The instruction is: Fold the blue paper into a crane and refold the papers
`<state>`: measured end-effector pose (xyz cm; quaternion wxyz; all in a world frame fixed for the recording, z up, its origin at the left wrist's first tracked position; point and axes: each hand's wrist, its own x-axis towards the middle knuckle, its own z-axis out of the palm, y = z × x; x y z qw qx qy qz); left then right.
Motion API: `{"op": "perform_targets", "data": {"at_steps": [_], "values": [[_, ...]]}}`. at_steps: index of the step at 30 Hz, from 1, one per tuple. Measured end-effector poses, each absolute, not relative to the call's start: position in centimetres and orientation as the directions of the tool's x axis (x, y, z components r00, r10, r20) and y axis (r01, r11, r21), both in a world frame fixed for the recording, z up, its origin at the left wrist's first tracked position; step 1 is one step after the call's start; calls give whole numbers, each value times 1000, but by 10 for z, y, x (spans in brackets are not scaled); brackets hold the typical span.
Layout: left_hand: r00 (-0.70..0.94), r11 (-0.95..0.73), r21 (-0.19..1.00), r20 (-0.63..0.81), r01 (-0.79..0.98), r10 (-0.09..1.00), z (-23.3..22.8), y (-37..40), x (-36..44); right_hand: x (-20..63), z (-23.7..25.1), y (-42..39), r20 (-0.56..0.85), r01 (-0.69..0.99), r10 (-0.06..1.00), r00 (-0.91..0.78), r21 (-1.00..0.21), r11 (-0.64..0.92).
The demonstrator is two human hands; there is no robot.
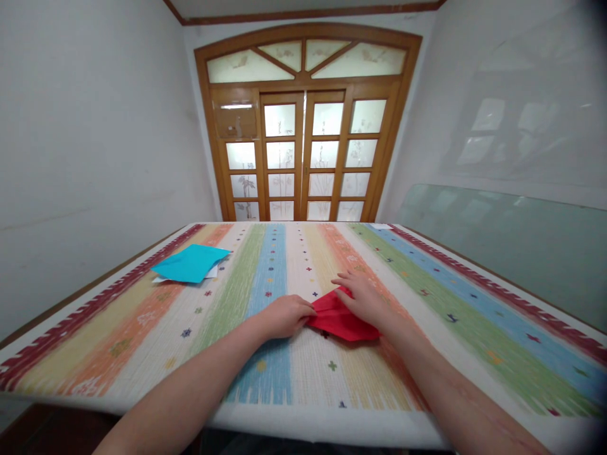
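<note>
A folded red paper lies on the striped tablecloth in front of me. My left hand is curled at the paper's left tip, fingers pinching its corner. My right hand lies flat on the paper's upper right part, fingers spread and pressing it down. The paper shows a crease running along its length.
A turquoise paper sheet lies on a white sheet at the table's far left. A wooden double door with frosted panes stands behind the table. A glass panel leans along the right wall. A white wall runs close on the left.
</note>
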<state>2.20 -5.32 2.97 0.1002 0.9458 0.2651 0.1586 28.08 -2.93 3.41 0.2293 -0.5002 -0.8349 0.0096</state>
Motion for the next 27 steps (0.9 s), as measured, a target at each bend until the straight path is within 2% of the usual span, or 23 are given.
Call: {"op": "perform_targets", "data": {"at_steps": [3,7,11,14,19,23,27], "values": [[818,-846,261,238,466,524,34,-57,22,276,38,-35,372,757,796,-478,-285,588],[831,-855,251,224,455,508,36,-59,22,276,39,-37,407,704,760,-507,-313,638],[828,-858,240,242,454,506,35,-58,24,276,42,-37,488,694,739,-465,-318,646],[816,-852,232,254,470,519,33,-57,25,276,46,-36,549,677,735,-397,-366,639],[770,-811,222,255,542,584,31,-57,25,274,49,-36,561,666,766,-315,-444,599],[753,-792,212,248,572,610,30,-56,25,274,49,-37,547,661,766,-338,-441,607],[748,-789,208,252,578,614,29,-55,26,273,50,-39,525,618,718,-457,-393,681]]}}
